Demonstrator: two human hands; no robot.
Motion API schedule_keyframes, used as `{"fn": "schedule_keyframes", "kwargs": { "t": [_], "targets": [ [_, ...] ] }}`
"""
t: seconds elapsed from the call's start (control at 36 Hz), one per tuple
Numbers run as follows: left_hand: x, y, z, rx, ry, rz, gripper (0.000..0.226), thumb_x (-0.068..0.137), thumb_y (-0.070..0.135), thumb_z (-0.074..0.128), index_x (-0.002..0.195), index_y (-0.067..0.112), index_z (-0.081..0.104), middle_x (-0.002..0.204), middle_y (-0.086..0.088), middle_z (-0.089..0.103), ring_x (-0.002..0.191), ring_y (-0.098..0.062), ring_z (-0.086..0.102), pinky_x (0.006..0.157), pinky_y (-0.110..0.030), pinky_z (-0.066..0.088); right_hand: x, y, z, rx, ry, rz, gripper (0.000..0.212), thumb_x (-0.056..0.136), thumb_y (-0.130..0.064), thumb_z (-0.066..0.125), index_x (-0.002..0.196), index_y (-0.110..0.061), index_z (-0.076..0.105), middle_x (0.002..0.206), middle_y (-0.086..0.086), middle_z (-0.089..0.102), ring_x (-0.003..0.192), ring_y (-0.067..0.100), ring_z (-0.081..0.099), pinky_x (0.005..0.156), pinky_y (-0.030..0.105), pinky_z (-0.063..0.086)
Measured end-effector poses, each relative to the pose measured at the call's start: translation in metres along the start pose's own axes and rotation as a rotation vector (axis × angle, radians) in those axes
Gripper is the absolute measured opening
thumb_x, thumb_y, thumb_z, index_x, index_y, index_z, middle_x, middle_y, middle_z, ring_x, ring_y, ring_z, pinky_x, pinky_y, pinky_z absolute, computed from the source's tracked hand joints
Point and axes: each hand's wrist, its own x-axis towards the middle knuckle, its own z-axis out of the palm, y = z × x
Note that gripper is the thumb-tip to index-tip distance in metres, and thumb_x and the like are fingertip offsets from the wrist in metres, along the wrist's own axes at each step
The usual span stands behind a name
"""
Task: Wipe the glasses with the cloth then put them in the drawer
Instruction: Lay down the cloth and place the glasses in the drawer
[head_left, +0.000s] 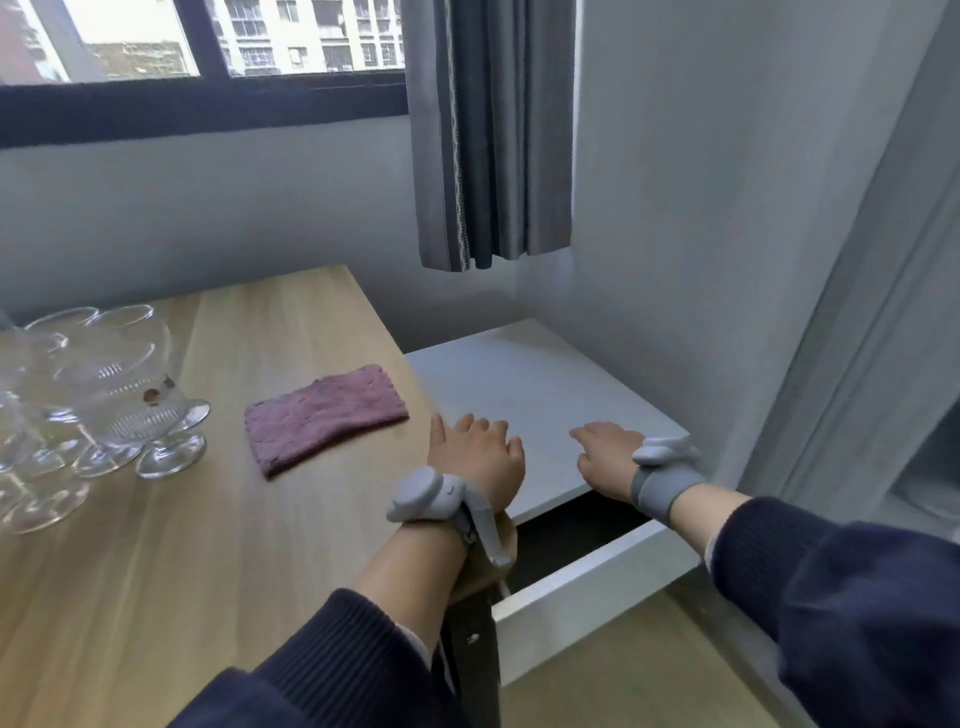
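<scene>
Wooden table (291, 322) — glasses (98, 384); cloth (324, 415)

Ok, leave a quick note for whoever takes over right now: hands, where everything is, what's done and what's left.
Left hand and right hand: both empty, fingers loosely curled, over the white cabinet top.
Drawer below is partly open.
Glasses are clustered at the far left of the wooden table; pink cloth lies flat beside them.
No glass is in hand.
Left: wipe each glass, put it in the drawer.

Head-worn camera, looking forward and down, close above table (291, 312) corner
</scene>
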Motion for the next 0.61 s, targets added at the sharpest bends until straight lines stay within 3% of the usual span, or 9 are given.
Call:
{"fn": "schedule_keyframes", "kwargs": {
  "t": [0.08,0.14,0.22,0.28,0.31,0.36,0.44,0.53,0.61],
  "targets": [
    [0.007,0.025,0.003,0.096,-0.073,0.064,0.043,0.098,0.029,0.028,0.136,0.020,0.047,0.136,-0.003,0.053,0.120,-0.023,0.054,0.113,-0.041,0.023,-0.004,0.013,0.013,-0.011,-0.104,0.022,0.047,0.097,-0.017,0.033,0.144,-0.019,0.035,0.143,0.006,0.043,0.128,0.026,0.045,0.102,0.037,0.040],
    [0.018,0.043,0.009,0.087,-0.224,0.080,0.040,0.099,0.024,0.034,0.134,0.015,0.049,0.134,-0.006,0.054,0.118,-0.025,0.055,0.092,-0.031,0.039,-0.008,0.023,0.021,-0.008,-0.166,0.029,0.049,0.096,-0.014,0.034,0.145,-0.018,0.035,0.143,0.007,0.044,0.127,0.026,0.046,0.103,0.036,0.039],
    [0.034,0.069,0.036,0.085,-0.538,0.073,0.037,0.103,0.019,0.040,0.135,0.004,0.048,0.129,-0.017,0.054,0.108,-0.020,0.054,0.074,-0.020,0.031,-0.012,0.039,0.037,0.055,-0.227,0.041,0.050,0.092,-0.012,0.037,0.142,-0.021,0.040,0.139,0.007,0.050,0.121,0.025,0.051,0.101,0.035,0.043],
    [0.037,0.084,0.065,0.089,-0.622,0.067,0.024,0.102,0.019,0.043,0.116,0.006,0.056,0.089,-0.018,0.050,0.078,-0.016,0.047,0.063,-0.012,0.034,-0.015,0.046,0.050,0.110,-0.286,0.042,0.054,0.092,-0.008,0.040,0.145,-0.020,0.038,0.144,0.006,0.045,0.128,0.025,0.046,0.105,0.035,0.039],
    [0.037,0.088,0.082,0.115,-0.642,0.071,0.017,0.101,0.020,0.044,0.097,0.008,0.056,0.076,-0.010,0.041,0.075,-0.014,0.046,0.064,-0.013,0.036,-0.018,0.049,0.057,0.127,-0.311,0.042,0.055,0.093,-0.006,0.039,0.146,-0.020,0.036,0.148,0.006,0.040,0.132,0.024,0.042,0.109,0.034,0.036],
    [0.040,0.083,0.120,0.192,-0.740,0.031,0.023,0.101,0.019,0.046,0.082,0.007,0.051,0.081,-0.011,0.044,0.087,-0.019,0.052,0.071,-0.016,0.037,-0.026,0.053,0.069,0.145,-0.353,0.046,0.053,0.095,-0.005,0.039,0.146,-0.019,0.035,0.150,0.005,0.038,0.134,0.023,0.040,0.111,0.033,0.034],
    [0.059,0.060,0.204,0.156,-0.826,-0.088,0.029,0.092,0.017,0.054,0.118,0.006,0.056,0.111,-0.007,0.057,0.106,-0.020,0.053,0.089,-0.024,0.035,-0.037,0.060,0.086,0.097,-0.379,0.045,0.056,0.093,0.000,0.042,0.146,-0.016,0.035,0.150,0.008,0.036,0.137,0.025,0.035,0.114,0.035,0.030],
    [0.049,0.045,0.226,0.113,-0.681,-0.170,0.035,0.090,0.020,0.055,0.124,0.015,0.053,0.099,-0.007,0.056,0.112,-0.021,0.054,0.099,-0.030,0.037,-0.039,0.065,0.099,0.054,-0.288,0.032,0.061,0.088,-0.001,0.050,0.144,-0.021,0.038,0.147,0.003,0.039,0.134,0.024,0.038,0.112,0.037,0.033],
    [0.030,0.047,0.199,0.076,-0.643,-0.092,0.028,0.096,0.019,0.049,0.119,0.008,0.060,0.108,-0.008,0.059,0.111,-0.022,0.059,0.087,-0.028,0.040,-0.034,0.062,0.097,0.030,-0.280,0.035,0.043,0.091,-0.004,0.049,0.131,-0.018,0.051,0.130,0.005,0.051,0.116,0.022,0.050,0.097,0.031,0.043]
  ]
}}
